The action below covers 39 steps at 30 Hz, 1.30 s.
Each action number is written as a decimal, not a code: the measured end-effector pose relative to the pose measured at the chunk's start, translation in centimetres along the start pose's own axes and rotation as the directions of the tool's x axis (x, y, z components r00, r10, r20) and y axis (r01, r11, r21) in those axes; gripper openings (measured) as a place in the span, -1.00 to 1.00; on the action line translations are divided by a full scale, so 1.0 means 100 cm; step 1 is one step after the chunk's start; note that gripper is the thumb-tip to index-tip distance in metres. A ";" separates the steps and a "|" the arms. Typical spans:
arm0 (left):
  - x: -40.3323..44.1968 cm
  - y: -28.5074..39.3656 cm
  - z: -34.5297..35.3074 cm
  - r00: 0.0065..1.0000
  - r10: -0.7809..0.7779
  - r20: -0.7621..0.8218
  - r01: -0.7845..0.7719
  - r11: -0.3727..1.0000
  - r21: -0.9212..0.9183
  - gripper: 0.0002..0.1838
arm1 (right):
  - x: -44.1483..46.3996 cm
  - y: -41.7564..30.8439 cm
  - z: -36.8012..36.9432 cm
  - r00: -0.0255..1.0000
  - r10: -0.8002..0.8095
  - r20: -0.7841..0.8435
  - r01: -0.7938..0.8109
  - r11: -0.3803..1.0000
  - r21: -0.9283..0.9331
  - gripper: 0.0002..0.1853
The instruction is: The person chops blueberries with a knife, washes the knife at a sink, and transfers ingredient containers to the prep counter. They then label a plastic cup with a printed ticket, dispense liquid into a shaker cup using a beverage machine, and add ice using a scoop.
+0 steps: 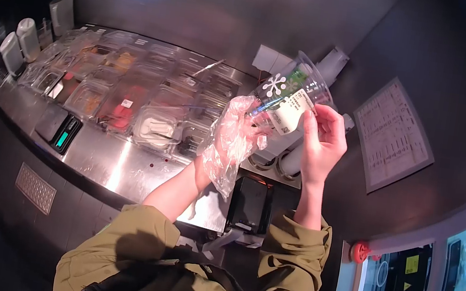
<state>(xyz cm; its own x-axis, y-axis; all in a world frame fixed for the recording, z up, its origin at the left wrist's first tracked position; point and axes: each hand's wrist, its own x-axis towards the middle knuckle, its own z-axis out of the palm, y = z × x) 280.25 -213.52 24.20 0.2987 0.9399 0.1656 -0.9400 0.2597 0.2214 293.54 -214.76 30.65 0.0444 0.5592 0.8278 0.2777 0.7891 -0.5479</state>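
My left hand (230, 136), in a loose clear plastic glove, is wrapped round the lower part of a clear plastic cup (277, 86). The cup is tilted, its wide mouth towards the upper right, with a white flower-like print on its side. A white printed label (290, 113) lies against the cup wall. At the label's right edge, my bare right hand (325, 139) pinches with thumb and fingertips. Whether the whole label is stuck down, I cannot tell.
Several clear lidded food containers (88, 95) fill the steel counter (128, 172) at left. A small scale (65, 134) with a lit display sits at its front edge. White bottles (14, 52) stand far left. A printed sheet (393, 138) hangs on the right wall.
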 end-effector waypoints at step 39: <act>-0.528 0.398 -0.024 0.211 0.977 0.021 -0.697 0.136 0.704 -0.40 | -0.205 -0.316 0.514 0.453 -0.409 0.792 -0.669 0.431 0.605 -0.85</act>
<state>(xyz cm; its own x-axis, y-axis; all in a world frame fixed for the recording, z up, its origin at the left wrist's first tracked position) 226.71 -252.29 21.99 -0.8523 0.4474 0.2710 -0.2192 -0.7760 0.5914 234.56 -238.13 24.77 -0.8536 0.1318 0.5040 -0.4910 0.1197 -0.8629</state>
